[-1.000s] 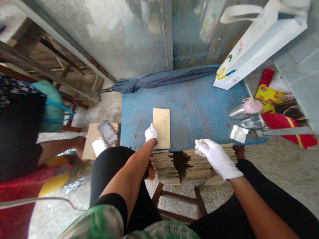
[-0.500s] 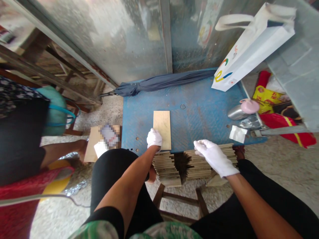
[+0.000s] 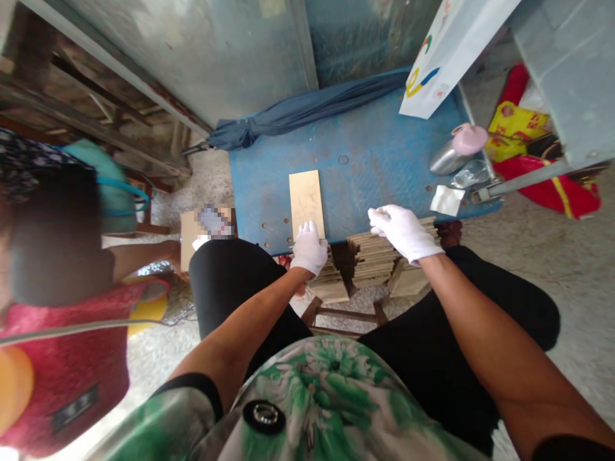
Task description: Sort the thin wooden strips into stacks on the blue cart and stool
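Note:
A pale wooden board (image 3: 306, 200) lies flat on the blue metal platform (image 3: 384, 173). My left hand (image 3: 309, 248), in a white glove, rests with its fingers stretched over the board's near end, above a stack of thin boards (image 3: 330, 285). My right hand (image 3: 402, 230), also gloved, lies on top of a second stack of thin boards (image 3: 372, 257), its fingers loosely bent over the far edge and holding nothing. Both stacks sit at the platform's near edge between my knees.
A folded blue umbrella (image 3: 307, 109) lies along the platform's back; a white paper bag (image 3: 446, 51), a metal flask with pink lid (image 3: 454, 150) and a white square (image 3: 446, 200) are at right. Another person (image 3: 57, 269) sits at left. A wooden stool (image 3: 343, 314) stands below the stacks.
My left hand has slid back from the board's left edge to its near end. My right hand stays on the right stack. The view has tilted down toward my lap.

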Tool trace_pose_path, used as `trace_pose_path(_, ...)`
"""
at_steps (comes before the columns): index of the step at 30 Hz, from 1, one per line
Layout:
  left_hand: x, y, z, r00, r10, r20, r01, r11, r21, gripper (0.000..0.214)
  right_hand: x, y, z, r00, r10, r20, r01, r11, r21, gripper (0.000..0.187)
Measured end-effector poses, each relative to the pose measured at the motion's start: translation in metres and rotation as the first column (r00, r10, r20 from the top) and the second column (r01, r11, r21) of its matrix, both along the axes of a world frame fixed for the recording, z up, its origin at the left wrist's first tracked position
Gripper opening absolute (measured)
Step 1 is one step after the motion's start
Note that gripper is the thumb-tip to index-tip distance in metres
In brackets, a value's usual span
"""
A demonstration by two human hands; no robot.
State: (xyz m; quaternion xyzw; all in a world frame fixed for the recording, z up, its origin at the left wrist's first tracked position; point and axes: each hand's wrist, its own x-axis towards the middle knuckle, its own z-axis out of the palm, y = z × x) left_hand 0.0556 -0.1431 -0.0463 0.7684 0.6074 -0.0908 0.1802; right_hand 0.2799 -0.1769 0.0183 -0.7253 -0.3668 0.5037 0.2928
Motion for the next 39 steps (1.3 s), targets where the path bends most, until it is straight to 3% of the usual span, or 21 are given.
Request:
trace_pose_path(2,0.000,-0.028,0.011,0.993,-0.079,-0.085,0.068,0.990,-0.122,0.050,0.003,-0.003,0.001,0.999,0.011,0.038,-0.012,1.000,0.013,0.027)
trace_pose_path(5,-0.004,-0.063,0.025,0.944,-0.278,-0.178,0.207,0.919,-0.335,0.034,0.007,-0.006,0.004,0.997,0.015,0.070,-0.018,0.999,0.045,0.026)
trace_pose_path(10,-0.009,-0.095,0.037,0.876,-0.433,-0.214,0.308,0.842,-0.444,0.029,0.010,-0.009,0.013,0.992,0.027,0.127,-0.037,0.996,0.082,0.030)
trace_pose_path(17,-0.003,-0.104,0.032,0.797,-0.545,-0.260,0.393,0.796,-0.461,0.034,0.015,-0.016,0.027,0.976,0.060,0.210,-0.074,0.996,0.058,0.033)
trace_pose_path(22,-0.001,-0.103,0.026,0.765,-0.579,-0.284,0.419,0.781,-0.463,0.034,0.018,-0.019,0.026,0.977,0.042,0.211,-0.059,0.995,0.078,0.033)
trace_pose_path(39,-0.001,-0.104,0.025,0.730,-0.635,-0.252,0.470,0.734,-0.490,0.036,0.012,-0.017,0.030,0.966,0.087,0.244,-0.101,0.994,0.047,0.029)
